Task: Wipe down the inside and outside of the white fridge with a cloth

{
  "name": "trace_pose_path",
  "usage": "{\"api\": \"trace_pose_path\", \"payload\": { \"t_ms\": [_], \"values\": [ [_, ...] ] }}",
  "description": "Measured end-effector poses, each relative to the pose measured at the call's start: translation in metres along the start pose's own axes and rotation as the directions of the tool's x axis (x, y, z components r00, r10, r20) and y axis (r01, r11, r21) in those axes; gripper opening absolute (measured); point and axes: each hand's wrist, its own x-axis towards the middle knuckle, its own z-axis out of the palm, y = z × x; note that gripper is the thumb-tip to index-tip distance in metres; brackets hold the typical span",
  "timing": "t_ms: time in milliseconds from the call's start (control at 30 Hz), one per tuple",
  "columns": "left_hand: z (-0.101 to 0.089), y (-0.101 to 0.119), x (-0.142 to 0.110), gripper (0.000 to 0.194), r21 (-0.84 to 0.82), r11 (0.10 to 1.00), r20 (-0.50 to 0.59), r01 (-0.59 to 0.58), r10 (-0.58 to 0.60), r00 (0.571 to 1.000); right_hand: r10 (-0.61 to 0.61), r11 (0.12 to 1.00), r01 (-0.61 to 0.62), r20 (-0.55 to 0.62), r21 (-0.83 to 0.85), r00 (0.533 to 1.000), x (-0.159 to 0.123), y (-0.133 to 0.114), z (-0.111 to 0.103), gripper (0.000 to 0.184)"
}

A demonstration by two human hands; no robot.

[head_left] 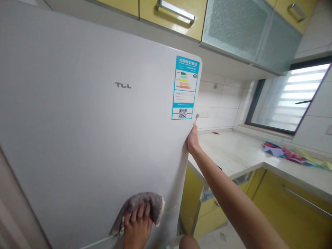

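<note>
The fridge (90, 138) fills most of the view, its pale front standing below yellow cupboards (150, 20) and beside a white counter (228, 148). Low on that front, beneath the label (184, 88), a grey-brown cloth (157, 207) is bunched against the surface. The left hand (138, 226) is clamped over the cloth, pressing it on; the right hand (193, 140), well apart, rests at the fridge's edge. To wipe well, I would spread the cloth flatter under the palm, use overlapping strokes with even pressure, brace with the right hand and go lightly near the label's edges. The right fingers are mostly hidden, so I cannot tell whether they grip. The cloth's underside is covered, the fridge's lower part is cut off, and the label's small print is too blurred to read.
</note>
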Motion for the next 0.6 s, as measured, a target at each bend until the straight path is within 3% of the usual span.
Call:
{"api": "trace_pose_path", "payload": {
  "t_ms": [100, 167, 233, 333, 400, 600],
  "values": [
    [-0.005, 0.031, 0.040, 0.048, 0.019, 0.967, -0.006, -0.256, 0.256, 0.967, -0.040, 0.999, 0.040, 0.005, -0.031, 0.999, -0.002, -0.005, 0.000, 0.058],
    [-0.007, 0.050, 0.071, 0.054, -0.018, 0.904, 0.019, -0.426, 0.427, 0.904, -0.058, 0.997, 0.059, 0.022, -0.039, 0.998, -0.002, -0.007, -0.001, 0.059],
    [-0.008, 0.065, 0.099, 0.069, -0.130, 0.840, 0.120, -0.527, 0.541, 0.832, -0.064, 0.997, 0.065, 0.022, -0.045, 0.998, -0.001, -0.008, -0.003, 0.061],
    [-0.008, 0.083, 0.129, 0.092, -0.293, 0.790, 0.264, -0.539, 0.608, 0.748, -0.067, 0.996, 0.068, 0.013, -0.051, 0.998, 0.000, -0.007, -0.006, 0.062],
    [-0.007, 0.094, 0.139, 0.099, -0.340, 0.770, 0.281, -0.540, 0.631, 0.723, -0.061, 0.997, 0.062, 0.023, -0.054, 0.998, 0.001, -0.006, -0.009, 0.063],
    [0.000, 0.107, 0.143, 0.096, -0.443, 0.684, 0.297, -0.580, 0.722, 0.625, -0.022, 0.997, 0.027, 0.067, -0.071, 0.998, 0.002, -0.008, -0.012, 0.065]
  ]
}}
